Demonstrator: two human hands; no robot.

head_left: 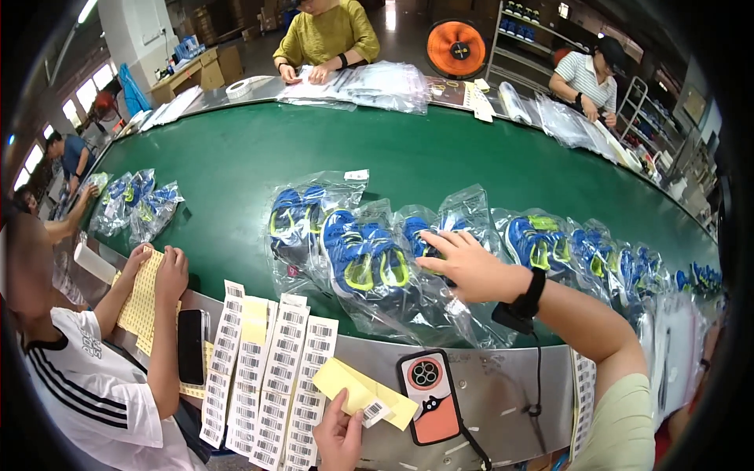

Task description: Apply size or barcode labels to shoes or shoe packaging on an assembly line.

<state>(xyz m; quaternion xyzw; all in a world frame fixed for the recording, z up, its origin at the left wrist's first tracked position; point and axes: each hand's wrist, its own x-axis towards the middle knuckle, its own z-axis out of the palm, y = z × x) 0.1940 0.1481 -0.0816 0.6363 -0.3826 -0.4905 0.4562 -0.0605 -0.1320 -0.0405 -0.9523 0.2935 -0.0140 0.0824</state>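
Note:
My left hand (339,439), low in the head view, pinches a yellow backing strip (345,382) with a white barcode label at its lower end. Out over the green belt, my right hand (481,271) has its fingers stretched across a clear plastic bag (462,206) holding blue shoes (415,228); a black band circles that wrist. Just left of it, another bagged pair of blue shoes (365,255) shows lime-green linings. A further bagged pair (294,210) sits beyond, and one more (540,235) rests right of my hand.
Several barcode label sheets (271,385) hang over the metal edge beside a phone in a peach-and-white case (430,396). At left, a person in white holds yellow sticker sheets (141,302) near a black phone (192,349). People work across the green belt (440,149); more bagged shoes line its right side.

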